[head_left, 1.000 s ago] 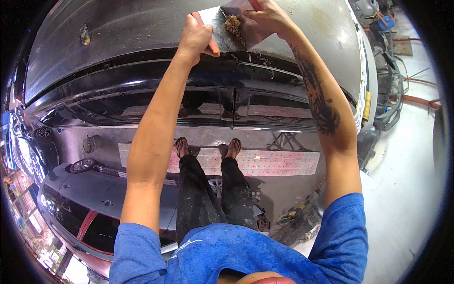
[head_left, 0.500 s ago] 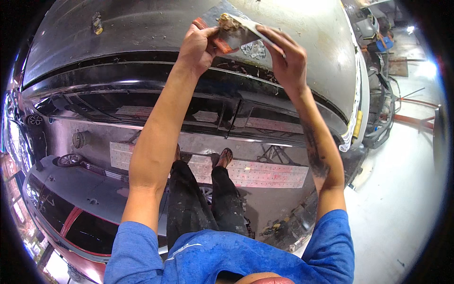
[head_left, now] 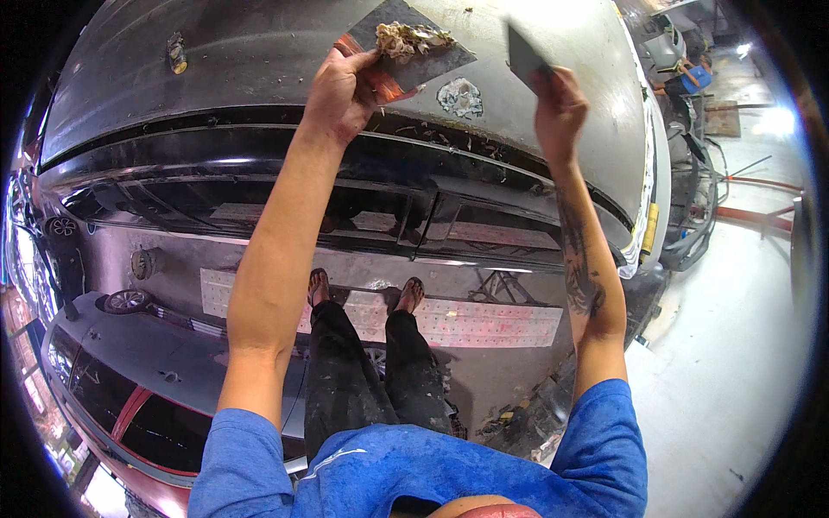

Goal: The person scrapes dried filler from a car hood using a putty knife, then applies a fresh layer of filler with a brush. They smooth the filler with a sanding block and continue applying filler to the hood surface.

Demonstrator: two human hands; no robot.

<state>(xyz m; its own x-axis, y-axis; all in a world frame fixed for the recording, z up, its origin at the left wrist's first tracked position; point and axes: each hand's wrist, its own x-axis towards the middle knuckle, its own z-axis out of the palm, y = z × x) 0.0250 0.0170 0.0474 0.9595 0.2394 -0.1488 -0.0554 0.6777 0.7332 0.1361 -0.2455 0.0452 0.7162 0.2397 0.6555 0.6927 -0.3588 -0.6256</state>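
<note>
My left hand [head_left: 335,102] grips a flat, square-cornered metal plate [head_left: 445,65] by its orange-red edge, thumb on top. Beige, crumpled-looking scrapings [head_left: 408,41] lie heaped on that plate. In my right hand [head_left: 561,116] is a thin dark scraper blade [head_left: 523,57], its tip pointing up and away, apart from the plate. Both hands are raised over the worn grey roof [head_left: 250,52] of a vehicle. Between them, a whitish, rough-edged patch [head_left: 461,97] shows on the roof. Loose flakes [head_left: 458,136] lie along the dark channel at the roof's near edge.
A small dark object with a yellowish end [head_left: 176,53] lies on the roof at left. I stand on a perforated plank [head_left: 501,319] beside the vehicle's black side. Another car [head_left: 164,345] is behind me at lower left. A co-worker [head_left: 691,79] in blue sits at far right.
My right hand and the scraper have moved right, away from the plate. The plate has shifted slightly left and now shows more of its face and the heap.
</note>
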